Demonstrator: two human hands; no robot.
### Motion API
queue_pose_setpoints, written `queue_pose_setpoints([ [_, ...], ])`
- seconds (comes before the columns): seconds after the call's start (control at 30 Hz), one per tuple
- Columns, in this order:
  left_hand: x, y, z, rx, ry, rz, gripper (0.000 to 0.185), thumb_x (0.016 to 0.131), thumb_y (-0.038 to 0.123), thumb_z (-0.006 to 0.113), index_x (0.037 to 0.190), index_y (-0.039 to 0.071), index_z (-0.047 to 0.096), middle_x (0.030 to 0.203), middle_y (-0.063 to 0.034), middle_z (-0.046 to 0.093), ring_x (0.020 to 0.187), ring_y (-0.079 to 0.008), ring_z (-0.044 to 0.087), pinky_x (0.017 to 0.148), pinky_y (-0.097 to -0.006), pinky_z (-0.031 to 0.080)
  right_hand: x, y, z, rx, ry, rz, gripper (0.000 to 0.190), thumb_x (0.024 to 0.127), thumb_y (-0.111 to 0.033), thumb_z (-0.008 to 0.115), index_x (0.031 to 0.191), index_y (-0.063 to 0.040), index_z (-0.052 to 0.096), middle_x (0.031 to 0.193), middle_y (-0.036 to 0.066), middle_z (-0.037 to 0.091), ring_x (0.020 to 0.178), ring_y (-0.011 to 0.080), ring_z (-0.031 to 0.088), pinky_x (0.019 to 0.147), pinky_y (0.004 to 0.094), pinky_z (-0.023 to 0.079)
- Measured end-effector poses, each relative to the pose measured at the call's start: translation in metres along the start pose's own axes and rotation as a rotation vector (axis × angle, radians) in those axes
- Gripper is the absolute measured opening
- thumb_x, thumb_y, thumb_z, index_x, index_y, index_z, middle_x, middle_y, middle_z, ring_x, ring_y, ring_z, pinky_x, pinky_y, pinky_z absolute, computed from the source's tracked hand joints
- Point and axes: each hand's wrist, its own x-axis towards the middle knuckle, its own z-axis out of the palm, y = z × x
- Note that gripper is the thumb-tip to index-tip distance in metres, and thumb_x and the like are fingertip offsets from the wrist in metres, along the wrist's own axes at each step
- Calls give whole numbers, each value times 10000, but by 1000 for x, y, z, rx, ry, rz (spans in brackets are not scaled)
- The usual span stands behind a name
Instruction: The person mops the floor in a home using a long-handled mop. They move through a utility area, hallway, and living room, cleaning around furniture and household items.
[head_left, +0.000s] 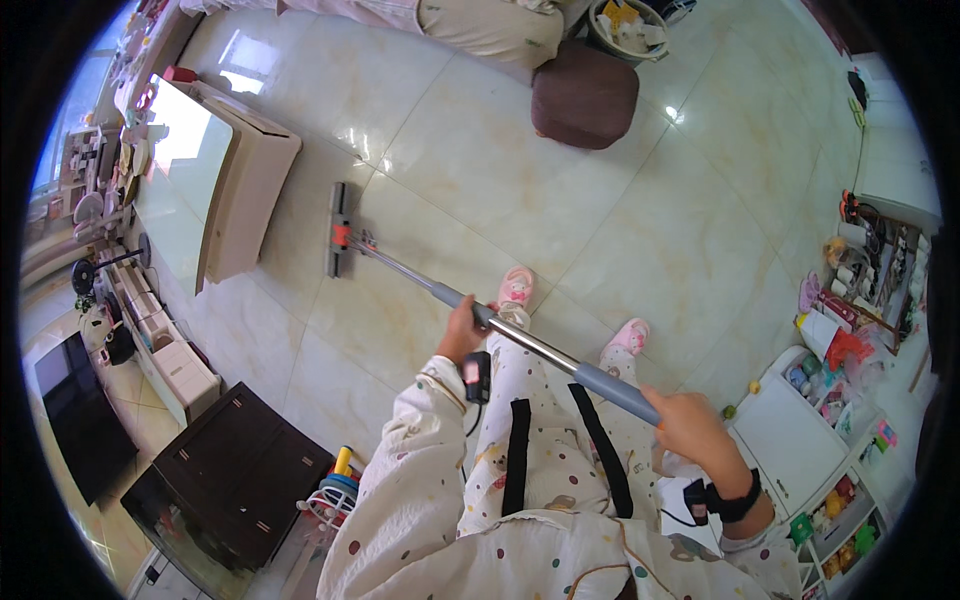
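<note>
A sponge mop with a metal pole (536, 345) slants across the view in front of me. My left hand (465, 330) is closed round the grey grip midway along the pole. At the pole's upper end, my right hand (686, 424) holds the other grey grip. The flat grey mop head (337, 229), with an orange-red joint, rests on the tiled floor (465, 172) at the far left. A black device is strapped at each wrist.
Left of the mop head stands a glass-topped table (240, 172). A brown stool (585, 94) and a waste bin (656, 45) are ahead. A dark cabinet (240, 465) is at lower left, a white cabinet (787, 427) at right. My feet wear pink slippers (516, 286).
</note>
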Motion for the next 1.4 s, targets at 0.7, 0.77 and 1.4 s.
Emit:
queue_pose_setpoints([
  [0.7,-105,-547,209,121,-602,-1013,236,777,240,582,890,54,490,843,-80,534,797,-215,540,701,-338,454,-480,329,14,-112,103,784,330,449,-37,571,778,-53,562,542,154,508,513,365,507,482,397,382],
  [0.77,-100,-554,218,-12,-557,-865,194,773,177,591,863,41,486,800,-73,534,781,-218,545,698,-340,468,-490,341,20,-31,167,778,352,450,-48,572,802,-39,567,548,155,513,509,353,511,484,382,387],
  [1.4,21,-201,153,325,-38,225,263,826,249,482,881,-6,457,736,-131,532,683,-272,565,630,-392,480,-161,205,93,109,125,237,528,606,-142,584,1111,-87,442,638,162,562,616,345,558,574,415,439],
])
